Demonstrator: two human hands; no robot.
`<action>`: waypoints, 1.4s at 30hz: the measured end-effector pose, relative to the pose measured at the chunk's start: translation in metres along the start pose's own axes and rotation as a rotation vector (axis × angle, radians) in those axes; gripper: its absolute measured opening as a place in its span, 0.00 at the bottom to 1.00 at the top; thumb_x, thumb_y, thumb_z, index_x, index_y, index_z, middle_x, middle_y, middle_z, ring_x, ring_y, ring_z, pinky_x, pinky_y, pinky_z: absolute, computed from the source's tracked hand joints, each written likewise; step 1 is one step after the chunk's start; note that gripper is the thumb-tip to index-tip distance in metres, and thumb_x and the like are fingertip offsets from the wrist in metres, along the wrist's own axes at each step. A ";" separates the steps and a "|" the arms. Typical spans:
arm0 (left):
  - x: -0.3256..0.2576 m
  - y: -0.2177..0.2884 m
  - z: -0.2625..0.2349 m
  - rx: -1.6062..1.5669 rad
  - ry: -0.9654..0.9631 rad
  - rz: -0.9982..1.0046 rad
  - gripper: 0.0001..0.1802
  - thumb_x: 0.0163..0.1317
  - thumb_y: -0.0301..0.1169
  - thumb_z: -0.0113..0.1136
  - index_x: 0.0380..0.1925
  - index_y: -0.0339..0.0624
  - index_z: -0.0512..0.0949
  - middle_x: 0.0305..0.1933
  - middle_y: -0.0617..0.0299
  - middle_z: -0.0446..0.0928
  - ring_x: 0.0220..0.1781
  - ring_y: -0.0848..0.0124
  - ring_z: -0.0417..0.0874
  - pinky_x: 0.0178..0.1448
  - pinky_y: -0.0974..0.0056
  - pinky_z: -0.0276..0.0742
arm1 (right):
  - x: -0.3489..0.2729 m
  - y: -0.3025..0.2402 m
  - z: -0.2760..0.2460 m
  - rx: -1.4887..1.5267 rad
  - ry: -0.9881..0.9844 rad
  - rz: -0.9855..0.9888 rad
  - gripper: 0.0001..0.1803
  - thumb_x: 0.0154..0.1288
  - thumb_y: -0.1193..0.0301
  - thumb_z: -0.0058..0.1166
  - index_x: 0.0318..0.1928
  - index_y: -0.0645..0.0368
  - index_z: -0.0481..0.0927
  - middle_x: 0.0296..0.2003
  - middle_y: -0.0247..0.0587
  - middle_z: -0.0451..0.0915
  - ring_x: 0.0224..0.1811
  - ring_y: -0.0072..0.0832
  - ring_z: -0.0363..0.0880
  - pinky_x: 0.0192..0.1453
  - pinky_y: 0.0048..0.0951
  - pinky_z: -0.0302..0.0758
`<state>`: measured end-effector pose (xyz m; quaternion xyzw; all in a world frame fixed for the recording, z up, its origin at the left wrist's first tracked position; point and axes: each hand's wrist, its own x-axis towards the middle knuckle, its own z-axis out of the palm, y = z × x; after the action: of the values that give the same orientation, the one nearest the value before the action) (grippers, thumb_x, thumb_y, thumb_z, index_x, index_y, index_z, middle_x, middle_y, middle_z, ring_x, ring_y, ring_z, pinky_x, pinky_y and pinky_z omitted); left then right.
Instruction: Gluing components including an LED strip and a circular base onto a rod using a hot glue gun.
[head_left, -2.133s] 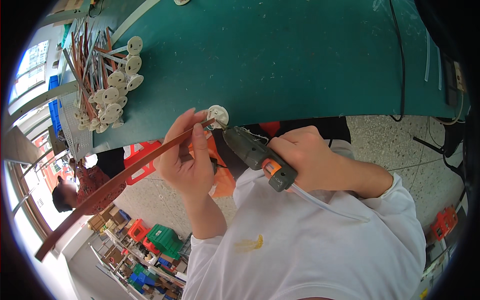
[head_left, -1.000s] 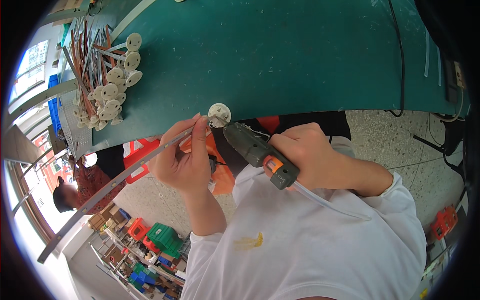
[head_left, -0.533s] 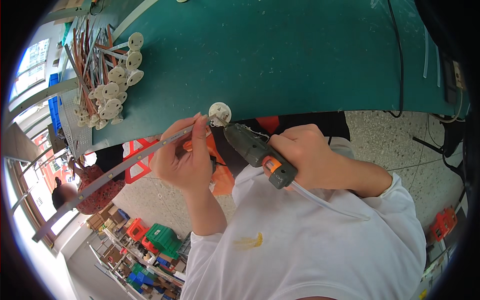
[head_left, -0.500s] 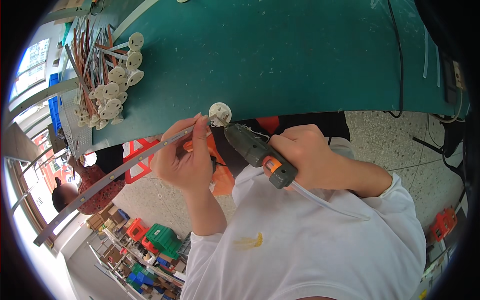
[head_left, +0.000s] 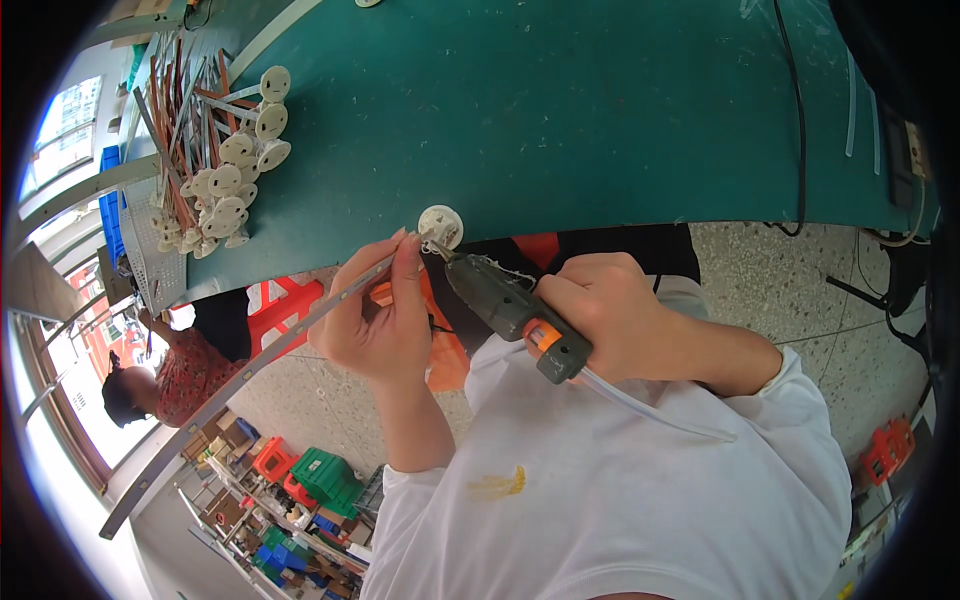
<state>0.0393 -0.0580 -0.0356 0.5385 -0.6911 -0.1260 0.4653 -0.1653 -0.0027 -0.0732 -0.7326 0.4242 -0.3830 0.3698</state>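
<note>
My left hand (head_left: 375, 315) pinches a long, thin LED strip (head_left: 225, 392) near its upper end, thumb against fingers. From there the strip slants down to the far left. A round white cap (head_left: 441, 222) sits at its upper end, by the table's front edge. In my right hand (head_left: 610, 310) is a dark green glue gun (head_left: 500, 300), with a clear glue stick (head_left: 655, 412) coming out of its rear. The gun's nozzle points up and left and meets the joint of cap and strip; whether it touches is too small to tell.
Strips with round white caps (head_left: 228, 180) lie piled at the left of the green table (head_left: 560, 110). A black cable (head_left: 797, 130) crosses its right side. Another person (head_left: 195, 370) is beyond the left edge, near a red stool (head_left: 280, 305). Crates (head_left: 325, 477) fill shelves at lower left.
The strip's free lower end has swung down and to the right, and the strip has turned about its length. Glue gun and cap have barely shifted.
</note>
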 end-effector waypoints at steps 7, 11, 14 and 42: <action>0.001 0.002 0.001 0.002 -0.014 -0.004 0.07 0.55 0.15 0.73 0.33 0.27 0.83 0.30 0.49 0.87 0.30 0.71 0.88 0.38 0.71 0.85 | 0.002 0.000 0.001 -0.015 0.003 0.011 0.13 0.47 0.65 0.65 0.27 0.59 0.77 0.17 0.41 0.73 0.19 0.40 0.75 0.22 0.39 0.70; 0.000 0.001 -0.003 0.019 -0.033 0.008 0.08 0.56 0.15 0.72 0.35 0.28 0.83 0.32 0.49 0.87 0.32 0.71 0.89 0.40 0.71 0.85 | 0.000 -0.001 0.002 -0.039 0.000 0.009 0.13 0.47 0.65 0.64 0.27 0.60 0.77 0.17 0.41 0.72 0.19 0.39 0.74 0.21 0.38 0.69; -0.001 -0.001 -0.004 0.024 -0.054 0.014 0.09 0.58 0.16 0.72 0.37 0.29 0.82 0.34 0.50 0.87 0.34 0.70 0.89 0.41 0.71 0.85 | 0.000 -0.002 0.000 -0.027 0.011 0.009 0.13 0.48 0.65 0.64 0.27 0.60 0.77 0.17 0.41 0.72 0.18 0.39 0.74 0.21 0.38 0.69; 0.006 0.001 -0.002 0.083 -0.054 -0.003 0.07 0.58 0.17 0.73 0.34 0.29 0.83 0.31 0.52 0.87 0.32 0.73 0.88 0.39 0.72 0.84 | 0.009 -0.006 -0.013 0.075 0.062 0.071 0.08 0.49 0.74 0.66 0.26 0.61 0.78 0.17 0.42 0.74 0.17 0.38 0.74 0.20 0.36 0.69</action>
<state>0.0402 -0.0624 -0.0306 0.5548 -0.7072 -0.1123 0.4237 -0.1718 -0.0116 -0.0602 -0.6905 0.4465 -0.4076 0.3971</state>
